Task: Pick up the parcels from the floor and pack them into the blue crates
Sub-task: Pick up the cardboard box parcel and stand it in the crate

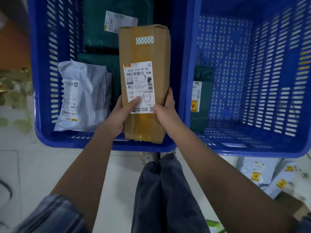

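Fingers [134,102] of both hands clasp the cardboard box [144,52].

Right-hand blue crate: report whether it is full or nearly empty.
Nearly empty. The right crate shows bare perforated floor and walls; only one dark green parcel leans against its left wall.

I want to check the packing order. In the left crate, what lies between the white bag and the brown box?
In the head view, a dark green parcel lies between the white bag and the brown box, partly covered by both.
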### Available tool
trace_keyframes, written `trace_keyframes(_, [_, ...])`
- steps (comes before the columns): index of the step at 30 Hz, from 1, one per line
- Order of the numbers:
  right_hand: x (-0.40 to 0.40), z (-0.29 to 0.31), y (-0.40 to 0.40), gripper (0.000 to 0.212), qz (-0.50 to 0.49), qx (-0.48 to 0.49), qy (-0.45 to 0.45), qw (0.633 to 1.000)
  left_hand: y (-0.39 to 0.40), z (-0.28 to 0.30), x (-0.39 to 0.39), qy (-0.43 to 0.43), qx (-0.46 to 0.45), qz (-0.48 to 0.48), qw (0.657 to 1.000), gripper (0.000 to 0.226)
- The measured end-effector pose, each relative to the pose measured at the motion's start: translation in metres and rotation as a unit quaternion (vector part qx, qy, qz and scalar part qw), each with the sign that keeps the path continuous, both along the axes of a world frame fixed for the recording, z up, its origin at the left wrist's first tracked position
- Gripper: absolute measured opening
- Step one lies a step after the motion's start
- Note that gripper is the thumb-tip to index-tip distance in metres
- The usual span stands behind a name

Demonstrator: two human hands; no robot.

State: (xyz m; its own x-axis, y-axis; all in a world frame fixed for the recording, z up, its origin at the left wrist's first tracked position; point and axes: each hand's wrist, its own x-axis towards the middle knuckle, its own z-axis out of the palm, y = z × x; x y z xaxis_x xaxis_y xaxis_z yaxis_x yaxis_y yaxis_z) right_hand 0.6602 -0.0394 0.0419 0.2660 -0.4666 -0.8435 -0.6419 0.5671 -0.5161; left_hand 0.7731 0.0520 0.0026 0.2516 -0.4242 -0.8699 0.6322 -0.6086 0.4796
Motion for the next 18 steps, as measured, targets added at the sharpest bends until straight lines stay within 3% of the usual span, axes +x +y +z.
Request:
trace_keyframes(2, [0.005, -0.014, -0.004, 0.082, 0.028, -0.031, 0.022, 0.999, -0.004, -0.013, -0.005, 0.016, 0.014, -0.010, 1.000, 0.074])
trace_keyframes(8, [0.007, -0.047, -0.003, 0.084, 0.128, -0.029, 0.090, 0.987, -0.006, -0.052, -0.006, 0.041, 0.047, -0.054, 0.997, 0.086])
trace_keyframes(18, [0.009, -0.107, 0.023, 0.072, -0.019, -0.050, 0.129, 0.990, -0.007, -0.101, -0.009, -0.061, 0.049, -0.167, 0.983, 0.094])
